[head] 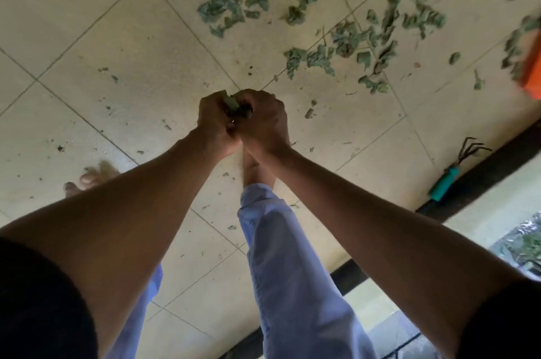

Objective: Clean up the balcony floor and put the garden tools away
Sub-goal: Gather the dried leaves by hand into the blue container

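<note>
Both hands (240, 120) curled together round what looks like leaves (231, 103).

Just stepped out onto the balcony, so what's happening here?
A person is gathering wilted green leaf clippings, gripped between the left hand and right hand. Many more green leaf scraps still litter the cream tiled floor. A teal-handled hand rake lies by the dark floor edge.

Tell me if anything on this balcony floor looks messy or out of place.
Yes. Green leaf clippings lie scattered over the tiled floor, thickest toward the far side. A hand rake with a teal handle lies loose by the dark edge strip. Both hands clutch a small bunch of leaves.
</note>
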Tool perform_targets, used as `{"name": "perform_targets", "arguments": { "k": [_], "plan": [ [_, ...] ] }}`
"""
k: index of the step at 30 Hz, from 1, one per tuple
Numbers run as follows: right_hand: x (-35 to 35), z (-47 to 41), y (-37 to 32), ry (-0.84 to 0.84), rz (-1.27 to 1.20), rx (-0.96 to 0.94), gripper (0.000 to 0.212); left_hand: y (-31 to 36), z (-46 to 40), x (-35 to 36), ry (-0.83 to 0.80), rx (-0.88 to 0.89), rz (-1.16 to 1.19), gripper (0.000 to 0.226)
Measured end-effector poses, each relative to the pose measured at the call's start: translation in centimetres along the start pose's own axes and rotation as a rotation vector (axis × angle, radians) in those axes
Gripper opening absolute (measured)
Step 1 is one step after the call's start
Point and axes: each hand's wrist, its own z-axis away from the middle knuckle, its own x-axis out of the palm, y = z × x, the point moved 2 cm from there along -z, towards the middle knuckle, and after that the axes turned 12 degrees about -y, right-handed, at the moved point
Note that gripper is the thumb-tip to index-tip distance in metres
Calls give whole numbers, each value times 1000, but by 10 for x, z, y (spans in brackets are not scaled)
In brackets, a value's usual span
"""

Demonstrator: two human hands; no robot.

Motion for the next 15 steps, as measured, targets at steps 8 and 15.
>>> {"name": "perform_targets", "arguments": {
  "k": [8, 15],
  "plan": [
    [-23, 21, -17, 67, 187, -130, 19, 4, 18, 41, -119, -35, -115, 66],
    [-54, 26, 13, 402, 267, 3, 29, 14, -2, 26, -108, -39, 23, 45]
  ]
}}
